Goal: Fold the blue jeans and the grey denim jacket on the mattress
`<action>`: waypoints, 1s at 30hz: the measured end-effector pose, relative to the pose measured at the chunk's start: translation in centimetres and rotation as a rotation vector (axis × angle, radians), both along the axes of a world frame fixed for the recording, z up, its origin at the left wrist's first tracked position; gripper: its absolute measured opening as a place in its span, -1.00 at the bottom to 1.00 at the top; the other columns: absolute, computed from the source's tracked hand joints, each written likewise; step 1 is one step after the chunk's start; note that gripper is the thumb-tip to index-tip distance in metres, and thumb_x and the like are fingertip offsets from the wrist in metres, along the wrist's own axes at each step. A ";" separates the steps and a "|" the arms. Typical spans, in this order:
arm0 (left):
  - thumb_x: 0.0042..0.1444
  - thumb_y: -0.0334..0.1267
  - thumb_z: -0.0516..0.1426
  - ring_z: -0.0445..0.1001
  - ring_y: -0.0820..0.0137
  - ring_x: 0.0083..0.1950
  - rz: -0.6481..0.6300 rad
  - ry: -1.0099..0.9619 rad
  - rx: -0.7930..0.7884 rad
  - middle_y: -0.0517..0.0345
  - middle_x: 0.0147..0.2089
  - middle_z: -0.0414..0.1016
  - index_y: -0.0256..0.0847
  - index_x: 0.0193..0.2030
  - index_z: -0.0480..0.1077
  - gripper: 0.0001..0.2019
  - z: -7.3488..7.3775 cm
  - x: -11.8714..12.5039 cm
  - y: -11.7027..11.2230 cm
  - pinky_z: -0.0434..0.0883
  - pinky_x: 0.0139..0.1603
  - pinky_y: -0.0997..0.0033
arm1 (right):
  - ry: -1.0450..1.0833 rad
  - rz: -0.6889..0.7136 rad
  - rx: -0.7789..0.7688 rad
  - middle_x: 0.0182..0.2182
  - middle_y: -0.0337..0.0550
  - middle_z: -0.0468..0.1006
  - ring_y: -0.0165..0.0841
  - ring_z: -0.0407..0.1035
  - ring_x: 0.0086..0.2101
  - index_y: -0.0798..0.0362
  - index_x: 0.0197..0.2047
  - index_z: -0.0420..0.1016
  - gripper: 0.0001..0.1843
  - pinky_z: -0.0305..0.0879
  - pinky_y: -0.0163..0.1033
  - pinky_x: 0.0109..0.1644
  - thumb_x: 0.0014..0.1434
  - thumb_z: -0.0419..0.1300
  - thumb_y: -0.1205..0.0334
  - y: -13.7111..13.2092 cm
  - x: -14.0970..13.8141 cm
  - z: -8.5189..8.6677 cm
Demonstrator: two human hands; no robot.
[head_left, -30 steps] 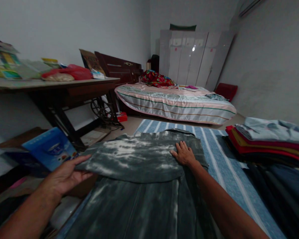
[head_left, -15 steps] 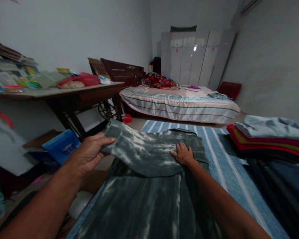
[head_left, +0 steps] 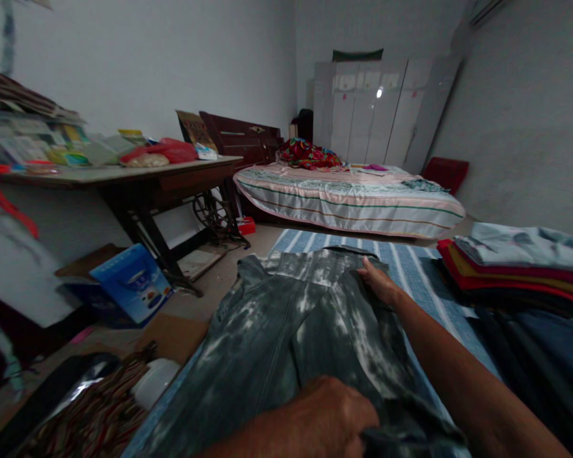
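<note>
A dark grey-green denim jacket with pale bleached streaks lies spread in front of me. My left hand is low in the middle, closed on the jacket's sleeve, whose dark end bunches beside the fingers at the bottom right. Its fingertips are partly hidden behind the knuckles. Farther up, my right hand rests at the jacket's right shoulder, near the collar, with fingers stretched out against the cloth. The sleeve runs from that shoulder down the jacket's right side.
Beneath the jacket is a blue-and-white striped cloth. Folded clothes are stacked at right, beside dark folded garments. A sewing-machine table, a blue box and a white container stand left. Behind is a bed.
My left hand has carried the sleeve from the far left down to the lower middle, across the jacket. My right hand has shifted slightly right and farther up, to the shoulder.
</note>
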State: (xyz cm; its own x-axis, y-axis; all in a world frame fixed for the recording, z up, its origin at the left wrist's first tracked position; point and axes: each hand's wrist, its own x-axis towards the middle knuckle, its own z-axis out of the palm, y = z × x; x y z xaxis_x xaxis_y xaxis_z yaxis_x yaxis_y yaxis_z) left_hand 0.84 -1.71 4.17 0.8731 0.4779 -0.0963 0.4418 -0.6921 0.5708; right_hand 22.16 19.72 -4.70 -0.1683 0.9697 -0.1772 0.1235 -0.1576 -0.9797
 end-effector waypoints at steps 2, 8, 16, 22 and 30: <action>0.03 -0.40 0.17 0.35 0.52 -0.48 -0.057 0.130 0.176 0.28 -0.49 0.39 -0.23 -0.50 0.34 -0.88 -3.8 0.5 -0.6 0.11 -0.57 0.55 | 0.017 -0.036 -0.022 -0.47 -0.07 0.57 -0.25 0.47 -0.37 0.08 -0.37 0.54 -0.49 0.37 -0.20 -0.28 0.12 0.09 -0.23 0.1 0.1 -0.3; 0.20 -0.30 0.07 0.37 0.46 -0.47 -0.157 0.213 0.458 0.22 -0.43 0.43 -0.20 -0.38 0.36 -0.87 -5.3 0.1 -3.9 0.24 -0.50 0.49 | -0.036 -0.178 -0.029 -0.70 -0.34 0.36 -0.43 0.24 -0.61 0.03 -0.63 0.31 -0.71 0.15 -0.33 -0.52 -0.18 0.35 0.14 0.8 0.0 -0.6; 0.19 -0.38 0.04 0.38 0.36 -0.28 -0.018 0.230 0.523 0.12 -0.36 0.44 -0.20 -0.36 0.38 -0.86 -4.6 -1.0 -7.1 0.30 -0.14 0.34 | -0.047 -0.328 -0.037 -0.63 -0.40 0.34 -0.45 0.22 -0.54 0.03 -0.55 0.31 -0.76 0.10 -0.34 -0.46 -0.28 0.32 0.26 1.7 0.2 -1.2; 0.21 -0.39 0.01 0.33 0.40 -0.33 0.045 0.171 0.564 0.20 -0.44 0.37 -0.19 -0.44 0.30 -0.80 -6.2 -0.7 -7.7 0.27 -0.20 0.39 | -0.035 -0.341 -0.035 -0.66 -0.42 0.28 -0.45 0.19 -0.56 0.01 -0.58 0.24 -0.73 0.11 -0.32 -0.46 -0.27 0.31 0.23 1.5 0.2 -1.1; 0.19 -0.40 0.01 0.34 0.40 -0.32 0.085 0.138 0.560 0.19 -0.41 0.35 -0.18 -0.44 0.27 -0.82 -6.8 -1.3 -8.3 0.28 -0.23 0.39 | -0.034 -0.358 -0.042 -0.61 -0.36 0.36 -0.39 0.28 -0.51 -0.01 -0.54 0.26 -0.80 0.18 -0.30 -0.45 -0.23 0.26 0.32 1.4 0.1 -1.5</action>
